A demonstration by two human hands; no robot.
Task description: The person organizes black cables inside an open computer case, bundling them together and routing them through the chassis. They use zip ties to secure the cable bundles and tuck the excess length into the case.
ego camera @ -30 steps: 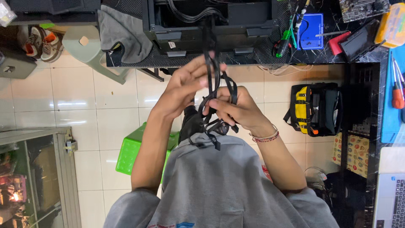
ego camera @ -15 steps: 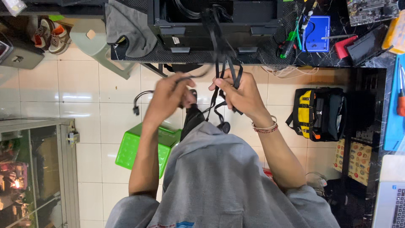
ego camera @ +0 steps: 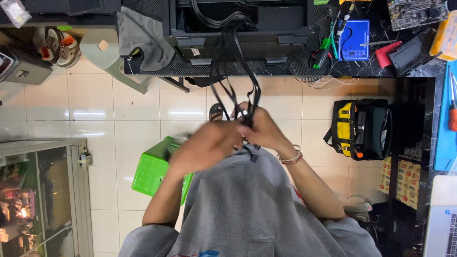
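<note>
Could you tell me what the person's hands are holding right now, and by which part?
Both hands, left hand and right hand, hold the black cables at their gathered lower ends; the exact grip is blurred.

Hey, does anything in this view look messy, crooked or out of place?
A grey cloth hangs crumpled over the dark workbench's edge. Black cables spill from the open black computer case into both hands, left hand blurred, right hand gripping.

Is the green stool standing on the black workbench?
No, the green stool stands on the white tiled floor, below the left hand, apart from the black workbench.
</note>
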